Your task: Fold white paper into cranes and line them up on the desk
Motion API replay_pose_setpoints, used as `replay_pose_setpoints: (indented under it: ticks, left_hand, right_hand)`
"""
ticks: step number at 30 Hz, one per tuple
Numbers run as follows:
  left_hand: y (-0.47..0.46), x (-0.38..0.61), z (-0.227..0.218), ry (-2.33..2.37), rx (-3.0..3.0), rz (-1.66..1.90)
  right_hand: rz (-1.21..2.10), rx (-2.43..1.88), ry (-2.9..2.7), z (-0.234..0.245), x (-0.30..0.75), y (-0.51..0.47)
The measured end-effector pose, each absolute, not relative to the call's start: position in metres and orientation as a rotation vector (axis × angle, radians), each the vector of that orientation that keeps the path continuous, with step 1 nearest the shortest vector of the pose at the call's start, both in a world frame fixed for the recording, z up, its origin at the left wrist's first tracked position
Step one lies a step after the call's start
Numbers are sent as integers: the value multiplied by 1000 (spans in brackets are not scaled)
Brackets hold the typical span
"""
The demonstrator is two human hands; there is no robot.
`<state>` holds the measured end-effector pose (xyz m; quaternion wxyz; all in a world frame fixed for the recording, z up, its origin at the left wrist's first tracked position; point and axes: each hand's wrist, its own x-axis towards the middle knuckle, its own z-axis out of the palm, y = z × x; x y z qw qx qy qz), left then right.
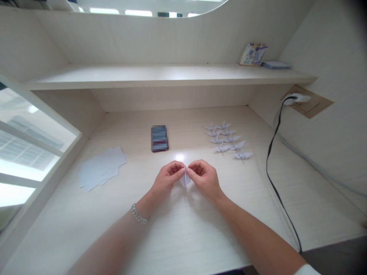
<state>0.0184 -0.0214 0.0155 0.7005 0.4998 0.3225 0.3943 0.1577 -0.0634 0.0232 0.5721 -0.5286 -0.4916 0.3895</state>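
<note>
A small folded piece of white paper [185, 181] is held upright just above the desk, between my two hands. My left hand [169, 176] pinches its upper left side between thumb and fingers. On the other side, my right hand [204, 178] pinches it the same way, the fingertips of both hands nearly meeting at the top. A crease runs down the middle of the paper, and its upper part is hidden by my fingers. To the right stand several folded paper cranes [226, 139] in rows. Several loose white paper sheets [100, 168] lie overlapping on the left.
A phone-sized dark object [159, 138], pixelated, lies beyond my hands. A black cord [269, 152] runs from a wall socket [311, 101] down the desk's right side. Above the desk, a shelf [143, 74] holds a small printed packet [253, 54] and a flat bluish item [275, 65].
</note>
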Motion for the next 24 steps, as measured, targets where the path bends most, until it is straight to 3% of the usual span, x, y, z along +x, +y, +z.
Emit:
replay_pose_setpoints:
  ticks: [24]
  left_hand:
    - [-22, 17, 18, 717, 1138, 791]
  right_hand:
    - [1064, -1232, -1081, 23, 161, -63]
